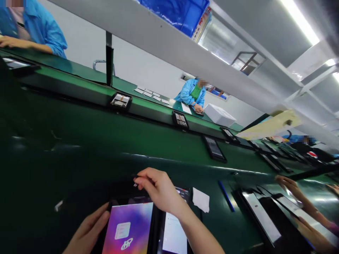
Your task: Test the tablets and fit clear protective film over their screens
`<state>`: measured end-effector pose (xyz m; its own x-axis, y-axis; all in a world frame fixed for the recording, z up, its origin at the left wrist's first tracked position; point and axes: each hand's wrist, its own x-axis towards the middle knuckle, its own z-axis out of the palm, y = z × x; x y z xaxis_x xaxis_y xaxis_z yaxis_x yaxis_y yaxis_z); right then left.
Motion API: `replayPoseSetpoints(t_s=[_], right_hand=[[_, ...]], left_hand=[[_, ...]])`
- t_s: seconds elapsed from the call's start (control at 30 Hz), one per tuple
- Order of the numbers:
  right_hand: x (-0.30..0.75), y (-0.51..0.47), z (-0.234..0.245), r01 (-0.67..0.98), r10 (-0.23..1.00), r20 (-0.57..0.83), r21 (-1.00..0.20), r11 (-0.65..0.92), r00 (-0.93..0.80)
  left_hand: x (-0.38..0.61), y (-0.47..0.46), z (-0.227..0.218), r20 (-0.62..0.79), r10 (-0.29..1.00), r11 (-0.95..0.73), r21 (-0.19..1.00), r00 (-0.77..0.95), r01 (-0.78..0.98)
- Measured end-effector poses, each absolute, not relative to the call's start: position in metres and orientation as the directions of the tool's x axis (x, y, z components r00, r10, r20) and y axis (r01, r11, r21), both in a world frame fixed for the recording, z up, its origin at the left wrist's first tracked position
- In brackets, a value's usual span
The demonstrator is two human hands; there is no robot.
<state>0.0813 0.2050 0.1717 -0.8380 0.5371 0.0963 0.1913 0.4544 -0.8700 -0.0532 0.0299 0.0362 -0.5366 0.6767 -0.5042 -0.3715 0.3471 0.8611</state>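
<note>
A tablet with a lit purple and orange screen lies in front of me. My left hand grips its left edge, thumb along the front. Above the tablet's top edge, my right hand is closed in a pinch. A tiny pale piece shows at those fingertips; its kind is too small to tell. A second tablet with a mostly white screen sits to the right, partly covered by my right forearm.
A white paper scrap and a blue pen lie to the right. Further right, a co-worker's hands are near other tablets. Beyond, a green belt carries several devices. Two people in blue sit across. A shelf hangs overhead.
</note>
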Motion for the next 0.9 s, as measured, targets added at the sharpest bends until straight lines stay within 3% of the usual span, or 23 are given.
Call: replayPoseSetpoints(t_s=[0.13,0.37,0.63,0.9], right_hand=[[0.072,0.186,0.169,0.137,0.363,0.112,-0.793,0.593,-0.925],[0.072,0.179,0.175,0.177,0.361,0.076,-0.766,0.617,-0.930],[0.075,0.178,0.177,0.167,0.384,0.126,-0.746,0.644,-0.915],[0.073,0.175,0.182,0.167,0.316,0.122,-0.645,0.746,-0.941]], left_hand=[[-0.014,0.025,0.056,-0.361,0.687,0.173,0.924,-0.630,-0.341],[-0.009,0.034,0.083,-0.191,0.721,0.112,0.981,-0.667,-0.159],[-0.009,0.031,0.073,-0.265,0.746,0.188,0.964,-0.611,-0.189],[-0.008,0.036,0.083,-0.229,0.683,0.140,0.973,-0.694,-0.183]])
